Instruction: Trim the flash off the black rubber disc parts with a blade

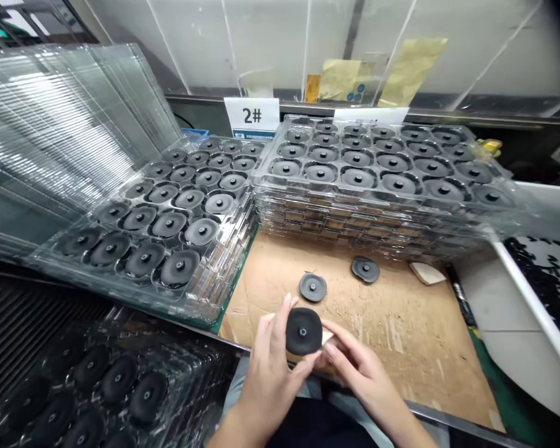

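My left hand (273, 358) grips a black rounded-square disc (303, 331) with a small metal-ringed centre, thumb below and fingers along its left edge. At the disc's right edge, my right hand (361, 364) is closed in a pinch on a small pale piece (327, 336), mostly covered by the fingers. Just beyond my hands, a dark grey disc (313, 287) lies on the cardboard sheet (410, 336). Farther right rests another dark disc (365, 269) with a raised centre.
Stacked clear trays (354, 211) of black discs stand behind the cardboard. Another tray stack (205, 280) is at left, beside upright clear trays (65, 118). A lower tray of discs (116, 379) sits front left. At right are a pale wedge (428, 274) and a white bin (532, 305) of small black parts.
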A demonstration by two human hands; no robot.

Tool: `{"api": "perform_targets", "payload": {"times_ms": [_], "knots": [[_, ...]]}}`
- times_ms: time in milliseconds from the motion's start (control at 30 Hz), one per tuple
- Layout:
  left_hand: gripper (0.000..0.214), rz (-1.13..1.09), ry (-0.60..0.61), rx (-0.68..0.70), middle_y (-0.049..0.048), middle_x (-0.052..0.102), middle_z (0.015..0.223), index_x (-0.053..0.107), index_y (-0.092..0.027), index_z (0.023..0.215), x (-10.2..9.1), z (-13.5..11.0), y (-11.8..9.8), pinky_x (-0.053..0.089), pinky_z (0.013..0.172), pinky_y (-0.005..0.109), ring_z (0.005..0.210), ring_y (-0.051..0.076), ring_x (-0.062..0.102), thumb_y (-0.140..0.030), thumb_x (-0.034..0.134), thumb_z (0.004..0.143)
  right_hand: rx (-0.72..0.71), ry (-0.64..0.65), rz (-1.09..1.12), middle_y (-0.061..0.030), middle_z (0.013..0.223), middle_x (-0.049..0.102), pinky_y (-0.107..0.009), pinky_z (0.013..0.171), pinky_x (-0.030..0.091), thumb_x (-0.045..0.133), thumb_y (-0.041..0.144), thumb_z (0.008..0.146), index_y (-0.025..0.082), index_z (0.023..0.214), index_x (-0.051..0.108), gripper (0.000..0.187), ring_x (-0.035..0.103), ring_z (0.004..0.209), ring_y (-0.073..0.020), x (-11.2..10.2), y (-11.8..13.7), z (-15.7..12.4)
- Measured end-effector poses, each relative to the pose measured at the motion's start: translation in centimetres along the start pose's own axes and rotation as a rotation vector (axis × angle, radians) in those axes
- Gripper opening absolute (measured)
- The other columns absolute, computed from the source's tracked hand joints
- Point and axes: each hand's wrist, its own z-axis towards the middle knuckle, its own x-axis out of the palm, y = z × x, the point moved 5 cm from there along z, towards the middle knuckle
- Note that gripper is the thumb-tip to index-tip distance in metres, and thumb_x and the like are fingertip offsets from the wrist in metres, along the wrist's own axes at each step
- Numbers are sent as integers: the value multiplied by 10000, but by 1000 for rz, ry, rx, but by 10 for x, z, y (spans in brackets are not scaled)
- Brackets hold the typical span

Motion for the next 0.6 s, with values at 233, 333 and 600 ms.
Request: {"api": "perform_targets", "payload": {"times_ms": [233,333,600], "knots": [[873,-82,74,1,105,513,1325,-6,-361,1432,1,10,9,445,875,373,1084,248,532,-270,598,807,163,-159,-11,-19,598,592,-242,487,424,496,513,854,161,1109,636,457,491,480,-123,-33,-35,-23],[877,-144,164,3,111,484,1349,-9,-364,1431,5,11,12,438,916,389,1156,251,498,-271,599,806,126,-231,0,-80,1012,619,-280,695,463,585,537,782,218,1087,643,446,556,747,-162,-33,-23,-16],[856,-299,442,-2,97,541,1293,162,-336,1436,5,12,22,428,968,438,1151,268,502,-275,664,745,170,52,161,3,546,508,-236,494,347,556,603,768,164,581,581,478,416,501,-109,2,2,20]]}}
